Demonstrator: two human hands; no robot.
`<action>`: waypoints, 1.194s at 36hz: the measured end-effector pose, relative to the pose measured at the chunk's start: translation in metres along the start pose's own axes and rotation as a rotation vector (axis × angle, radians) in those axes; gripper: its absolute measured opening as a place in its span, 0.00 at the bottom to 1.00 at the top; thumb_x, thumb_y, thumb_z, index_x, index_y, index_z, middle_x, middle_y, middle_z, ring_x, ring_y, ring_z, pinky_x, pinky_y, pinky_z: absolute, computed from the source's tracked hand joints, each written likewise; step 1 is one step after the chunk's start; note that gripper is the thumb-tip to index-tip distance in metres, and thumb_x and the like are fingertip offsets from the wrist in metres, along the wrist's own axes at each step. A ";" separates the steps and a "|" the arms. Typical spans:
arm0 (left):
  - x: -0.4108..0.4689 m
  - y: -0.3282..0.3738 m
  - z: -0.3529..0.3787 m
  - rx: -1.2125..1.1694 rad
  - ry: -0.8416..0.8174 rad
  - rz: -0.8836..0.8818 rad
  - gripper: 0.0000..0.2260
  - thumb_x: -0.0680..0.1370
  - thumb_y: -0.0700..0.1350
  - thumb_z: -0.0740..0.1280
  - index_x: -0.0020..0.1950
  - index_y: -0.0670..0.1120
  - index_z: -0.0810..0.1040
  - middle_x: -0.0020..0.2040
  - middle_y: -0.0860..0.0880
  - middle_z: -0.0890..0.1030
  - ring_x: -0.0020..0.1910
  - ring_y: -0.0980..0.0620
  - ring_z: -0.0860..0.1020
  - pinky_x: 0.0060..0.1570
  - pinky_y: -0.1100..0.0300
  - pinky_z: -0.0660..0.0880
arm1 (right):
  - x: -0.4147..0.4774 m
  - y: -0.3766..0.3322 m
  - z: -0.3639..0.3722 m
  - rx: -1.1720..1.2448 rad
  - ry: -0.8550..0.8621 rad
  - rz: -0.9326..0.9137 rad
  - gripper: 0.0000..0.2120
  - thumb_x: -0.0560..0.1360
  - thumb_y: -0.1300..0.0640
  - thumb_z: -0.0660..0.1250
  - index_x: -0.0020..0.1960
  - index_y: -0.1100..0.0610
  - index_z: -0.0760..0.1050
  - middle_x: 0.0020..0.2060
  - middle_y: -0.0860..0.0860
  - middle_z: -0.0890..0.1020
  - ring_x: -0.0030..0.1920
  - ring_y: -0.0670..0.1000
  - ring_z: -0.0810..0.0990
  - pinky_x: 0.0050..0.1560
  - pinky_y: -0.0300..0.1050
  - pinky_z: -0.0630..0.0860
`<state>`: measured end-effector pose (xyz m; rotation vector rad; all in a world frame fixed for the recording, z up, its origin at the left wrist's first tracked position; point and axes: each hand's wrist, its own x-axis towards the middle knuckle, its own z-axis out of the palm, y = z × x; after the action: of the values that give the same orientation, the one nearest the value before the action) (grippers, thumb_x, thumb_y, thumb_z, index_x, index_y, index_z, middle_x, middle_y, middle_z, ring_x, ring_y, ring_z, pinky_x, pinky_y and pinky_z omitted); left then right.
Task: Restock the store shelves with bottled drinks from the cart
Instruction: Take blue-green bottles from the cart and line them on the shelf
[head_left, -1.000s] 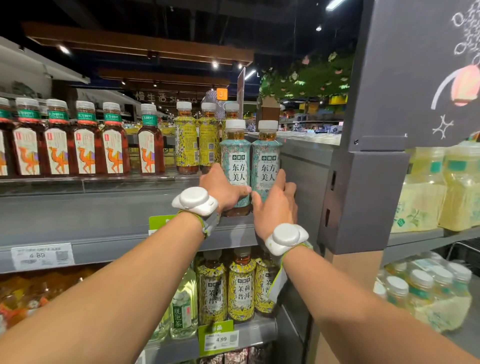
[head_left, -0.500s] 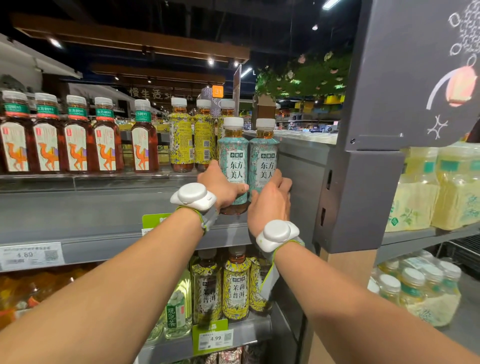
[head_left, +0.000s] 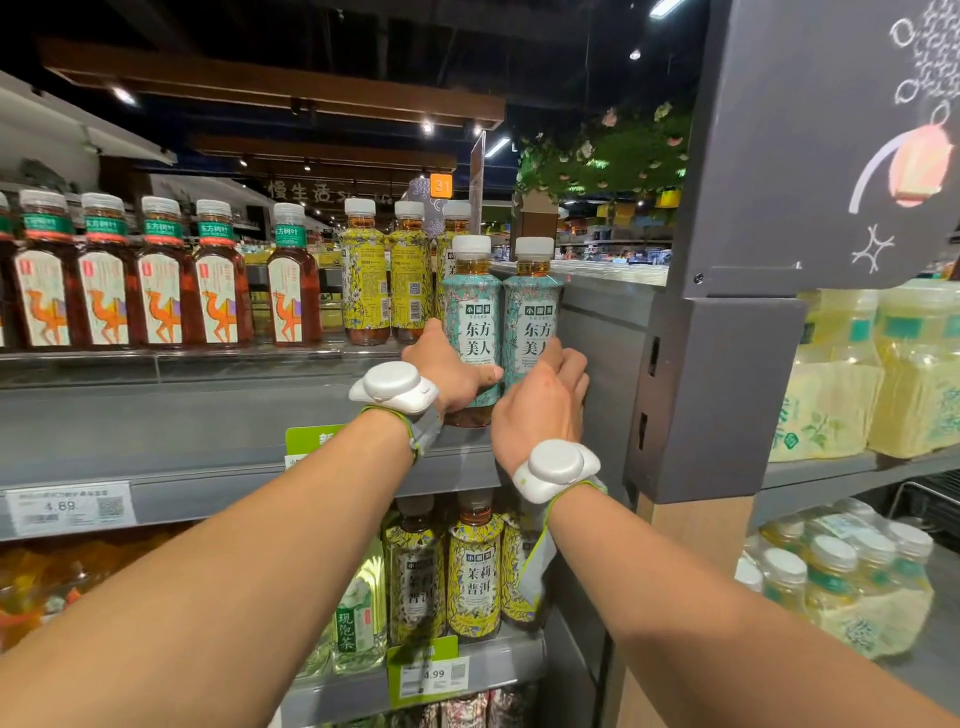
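- The left teal bottle (head_left: 471, 322) is gripped low by the left hand (head_left: 449, 371); the right teal bottle (head_left: 535, 317) by the right hand (head_left: 540, 410).
- Both are held upright, touching, at the shelf's (head_left: 208, 415) right end.

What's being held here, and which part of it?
The left grip holds the left teal bottle round its lower body; the right grip holds the right teal bottle low down too.

Two teal-label tea bottles, upright, side by side
left bottle (head_left: 471, 332) touching right bottle (head_left: 535, 317); white caps, amber tea; at front of upper shelf (head_left: 208, 415), right end
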<state>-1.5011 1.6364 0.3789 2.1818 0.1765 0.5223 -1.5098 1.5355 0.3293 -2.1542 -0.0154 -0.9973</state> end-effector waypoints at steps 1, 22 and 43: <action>0.000 0.000 0.000 0.000 -0.001 0.002 0.39 0.68 0.55 0.81 0.72 0.45 0.68 0.68 0.41 0.76 0.65 0.39 0.75 0.65 0.44 0.74 | 0.001 0.000 0.000 0.007 -0.001 0.005 0.31 0.74 0.62 0.64 0.76 0.62 0.60 0.68 0.58 0.65 0.65 0.61 0.66 0.61 0.56 0.72; -0.050 0.002 -0.043 -0.062 0.308 0.037 0.21 0.75 0.52 0.76 0.63 0.44 0.76 0.55 0.46 0.83 0.57 0.46 0.80 0.60 0.52 0.75 | -0.024 -0.043 -0.010 0.348 0.031 -0.210 0.11 0.78 0.58 0.61 0.60 0.58 0.72 0.58 0.56 0.73 0.59 0.60 0.73 0.49 0.51 0.68; -0.269 -0.120 -0.245 0.199 0.761 -0.125 0.13 0.77 0.52 0.73 0.57 0.48 0.82 0.45 0.52 0.84 0.48 0.52 0.82 0.49 0.57 0.78 | -0.249 -0.211 -0.027 0.802 -0.447 -0.429 0.09 0.79 0.58 0.63 0.59 0.57 0.73 0.58 0.54 0.75 0.56 0.57 0.76 0.50 0.49 0.70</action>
<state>-1.8413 1.8062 0.3351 2.0355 0.7922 1.2855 -1.7649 1.7404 0.3084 -1.5826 -0.9577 -0.5515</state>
